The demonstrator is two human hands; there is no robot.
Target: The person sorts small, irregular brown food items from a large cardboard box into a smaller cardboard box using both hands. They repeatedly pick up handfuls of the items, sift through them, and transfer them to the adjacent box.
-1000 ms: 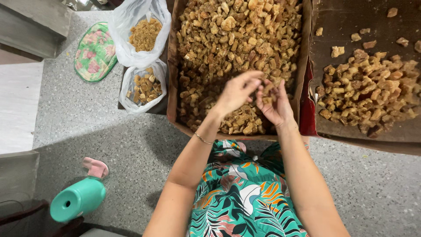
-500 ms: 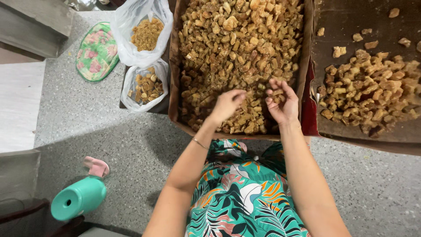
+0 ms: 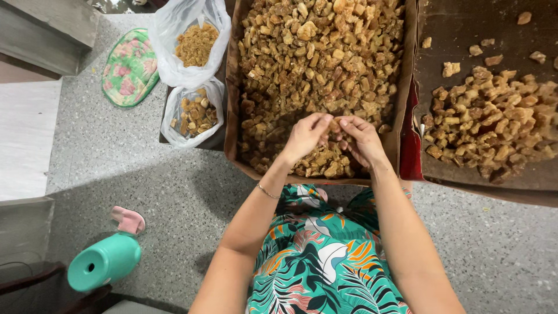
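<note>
Your left hand [image 3: 303,138] and right hand [image 3: 361,139] meet fingertip to fingertip over the near end of the middle cardboard tray [image 3: 232,87]. Together they pinch one small tan chunk [image 3: 333,126] just above the heap of chunks [image 3: 319,64]; the fingers are narrow and curled, not spread.

The held chunk sits at the centre of your view. The heap runs from there toward 12 o'clock. A second tray [image 3: 465,29] with a smaller pile [image 3: 494,122] lies at 3 o'clock. Two plastic bags [image 3: 189,40] of finer pieces sit at 10 o'clock, with a floral mat [image 3: 131,67] beyond them. A teal bottle [image 3: 104,261] lies on the speckled floor [image 3: 145,174] at 8 o'clock.

Handling, as judged from appearance: the chunks look light, dry, irregular and probably brittle. Grip each one across its broadest faces with the fingertip pads. Apply modest pressure, since edges may crumble. Surfaces appear rough, so slipping seems unlikely.
</note>
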